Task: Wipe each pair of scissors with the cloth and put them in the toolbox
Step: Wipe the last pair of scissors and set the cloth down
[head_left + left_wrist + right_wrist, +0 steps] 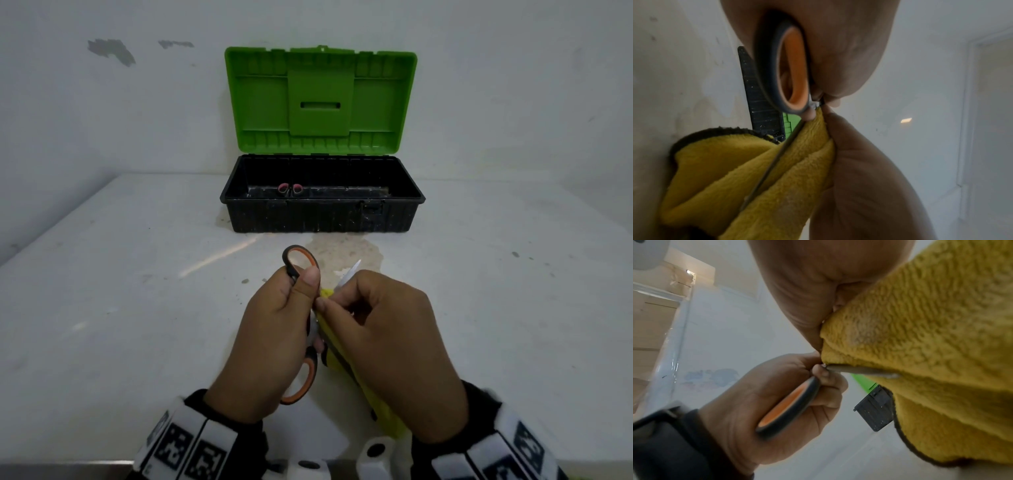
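Observation:
My left hand (274, 329) grips the black-and-orange scissors (300, 261) by their handles, held spread apart over the table. My right hand (387, 342) pinches the yellow cloth (334, 359) folded round one blade near the pivot; a bare blade tip (351, 272) pokes out past the fingers. In the left wrist view the thin blade (772, 164) runs through the cloth (735, 175). The right wrist view shows the blade (859, 370) under the cloth (931, 337). The toolbox (322, 209) stands open behind, green lid (320, 99) up, with red-handled scissors (289, 189) inside.
The toolbox sits against the white wall at the back of a pale, stained table (120, 291). The table's front edge (68, 467) runs just below my wrists. Bare table surface lies on both sides of my hands.

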